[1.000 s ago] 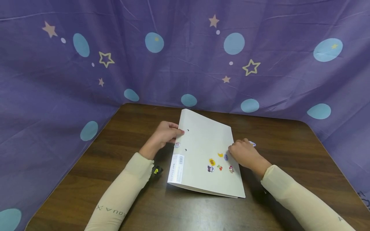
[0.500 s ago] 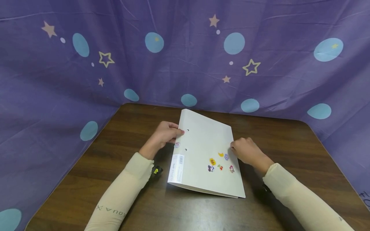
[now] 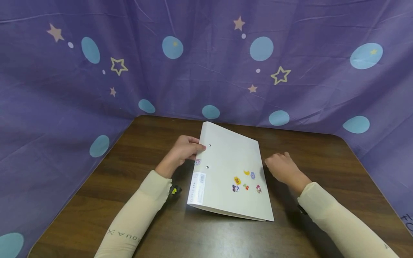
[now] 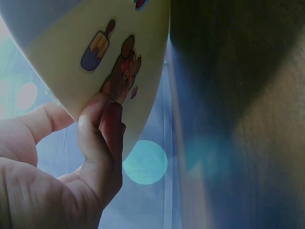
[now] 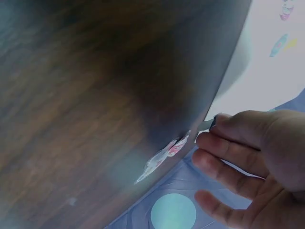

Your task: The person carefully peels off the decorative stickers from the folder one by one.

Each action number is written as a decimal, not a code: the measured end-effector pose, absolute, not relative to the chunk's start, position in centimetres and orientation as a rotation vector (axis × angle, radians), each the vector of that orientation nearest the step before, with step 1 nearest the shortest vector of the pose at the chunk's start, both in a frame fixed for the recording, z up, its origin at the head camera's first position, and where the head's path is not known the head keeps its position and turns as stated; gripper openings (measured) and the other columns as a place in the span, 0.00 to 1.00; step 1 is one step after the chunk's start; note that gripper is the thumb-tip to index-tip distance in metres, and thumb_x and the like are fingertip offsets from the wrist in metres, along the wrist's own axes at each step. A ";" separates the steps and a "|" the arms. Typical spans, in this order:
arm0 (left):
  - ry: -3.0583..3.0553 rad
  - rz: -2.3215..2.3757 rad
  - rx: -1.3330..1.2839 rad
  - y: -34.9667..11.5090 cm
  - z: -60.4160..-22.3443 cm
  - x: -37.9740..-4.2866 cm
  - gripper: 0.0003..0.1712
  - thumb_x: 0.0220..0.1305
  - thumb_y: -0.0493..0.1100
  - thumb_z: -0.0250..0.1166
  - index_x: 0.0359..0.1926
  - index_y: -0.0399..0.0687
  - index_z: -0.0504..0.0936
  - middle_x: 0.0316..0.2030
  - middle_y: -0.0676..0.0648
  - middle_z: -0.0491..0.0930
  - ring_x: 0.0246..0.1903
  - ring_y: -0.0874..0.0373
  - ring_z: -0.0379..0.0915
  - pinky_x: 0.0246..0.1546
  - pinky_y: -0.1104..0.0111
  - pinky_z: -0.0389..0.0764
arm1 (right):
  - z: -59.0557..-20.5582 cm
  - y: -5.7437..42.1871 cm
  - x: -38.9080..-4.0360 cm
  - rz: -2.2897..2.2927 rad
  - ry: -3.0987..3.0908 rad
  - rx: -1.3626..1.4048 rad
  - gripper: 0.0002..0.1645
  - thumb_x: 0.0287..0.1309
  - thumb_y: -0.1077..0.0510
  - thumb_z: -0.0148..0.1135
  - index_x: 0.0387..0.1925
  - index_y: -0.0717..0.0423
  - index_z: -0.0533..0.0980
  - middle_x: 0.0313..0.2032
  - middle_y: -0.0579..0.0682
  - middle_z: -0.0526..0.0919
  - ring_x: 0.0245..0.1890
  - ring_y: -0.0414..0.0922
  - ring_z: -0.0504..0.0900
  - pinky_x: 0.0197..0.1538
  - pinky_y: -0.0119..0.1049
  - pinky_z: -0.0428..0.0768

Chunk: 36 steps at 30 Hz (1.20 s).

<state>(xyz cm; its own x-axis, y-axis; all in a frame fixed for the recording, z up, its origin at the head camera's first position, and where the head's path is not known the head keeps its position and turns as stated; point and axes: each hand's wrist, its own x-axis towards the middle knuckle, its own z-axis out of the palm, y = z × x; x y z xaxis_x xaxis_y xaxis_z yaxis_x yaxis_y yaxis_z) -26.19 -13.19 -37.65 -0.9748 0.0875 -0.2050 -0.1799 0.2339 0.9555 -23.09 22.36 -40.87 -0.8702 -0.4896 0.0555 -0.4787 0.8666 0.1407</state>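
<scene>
At lower centre frame, we are seeing the left hand [image 3: 184, 147] gripping a white folder [image 3: 229, 161] by its left edge; just right, whether the right hand [image 3: 284, 168] is gripping anything we cannot tell

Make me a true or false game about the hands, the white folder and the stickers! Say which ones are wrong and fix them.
1. The left hand grips the back edge of the white folder. True.
2. The right hand grips that same edge. False: it is beside the opposite edge.
3. There is a cherry sticker on the folder. True.
4. The folder is spread wide open. False: its covers lie one over the other.
5. The table is brown. True.
6. The curtain is plain red. False: it is purple, with stars and blue spots.
</scene>
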 end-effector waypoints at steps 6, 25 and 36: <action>2.294 1.814 -0.086 -13.2 -37.8 -26.2 0.24 0.59 0.35 0.72 0.54 0.29 0.77 0.42 0.36 0.81 0.32 0.54 0.82 0.28 0.65 0.86 | -41.5 22.8 -22.8 -0.329 -2.906 0.799 0.10 0.56 0.71 0.67 0.26 0.55 0.80 0.27 0.53 0.83 0.30 0.54 0.80 0.41 0.61 0.77; 2.293 1.813 -0.092 -13.2 -37.7 -26.2 0.23 0.60 0.35 0.72 0.53 0.29 0.78 0.42 0.36 0.81 0.32 0.53 0.82 0.28 0.65 0.86 | -40.8 22.0 -21.8 -0.313 -2.981 0.750 0.08 0.57 0.70 0.66 0.27 0.57 0.79 0.30 0.55 0.83 0.31 0.54 0.79 0.40 0.60 0.76; 2.299 1.809 -0.092 -13.2 -37.6 -26.1 0.24 0.60 0.35 0.72 0.55 0.29 0.77 0.43 0.35 0.81 0.32 0.53 0.83 0.29 0.65 0.87 | -40.1 20.7 -22.1 0.030 -2.977 0.846 0.12 0.66 0.59 0.65 0.24 0.51 0.79 0.19 0.43 0.75 0.25 0.44 0.73 0.34 0.52 0.74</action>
<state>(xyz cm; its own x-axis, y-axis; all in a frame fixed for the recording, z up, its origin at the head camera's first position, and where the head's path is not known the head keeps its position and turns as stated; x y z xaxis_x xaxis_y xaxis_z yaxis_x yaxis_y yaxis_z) -26.12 -13.18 -37.60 -0.9751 0.0832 -0.2057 -0.1804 0.2426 0.9532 -22.09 20.70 -40.08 -0.8497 -0.5249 0.0502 -0.5259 0.8506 -0.0061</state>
